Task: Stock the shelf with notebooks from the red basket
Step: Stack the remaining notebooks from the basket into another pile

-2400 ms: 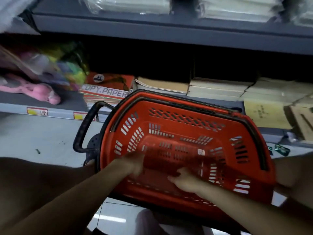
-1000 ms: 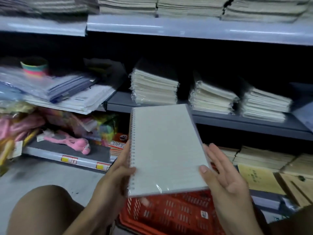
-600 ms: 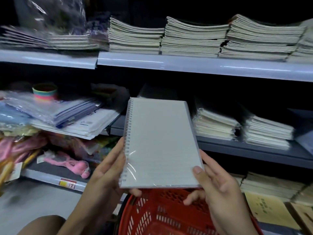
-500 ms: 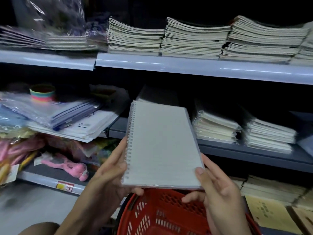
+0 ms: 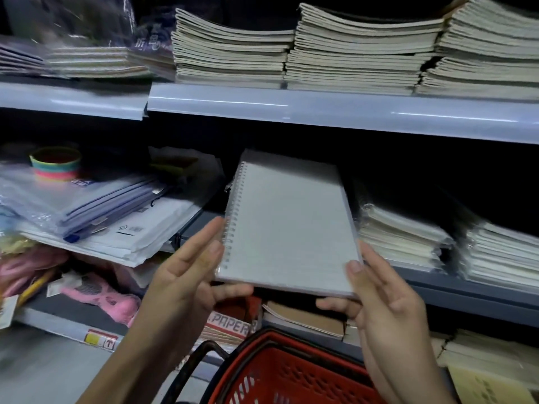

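— Red basket (image 5: 280,380) sits nearest, at six o'clock low in the view. Only its rim, handle and a bit of slatted wall show, so I cannot tell whether more notebooks wait inside.

— And the hands?

— Just above it. The left hand (image 5: 186,275) holds the spiral notebook (image 5: 287,225) at its coil-side near corner, fingers laid straight along the edge and the thumb tucked beneath. The right hand (image 5: 388,301) pinches the other near corner, thumb on the cover and fingers under.

— So where is the notebook itself?

— Dead centre, tilted, with its far end reaching toward the dark gap on the middle shelf (image 5: 455,287). It looks not yet set down.

— What is beyond?

— At three o'clock, wrapped stacks (image 5: 399,237) already lie on that shelf; at twelve, the top shelf carries fuller piles (image 5: 350,53).

— Progress, then?

— I judge this one to be mid-placement. It has to slide in and be released, and the rest depends on what the basket holds.
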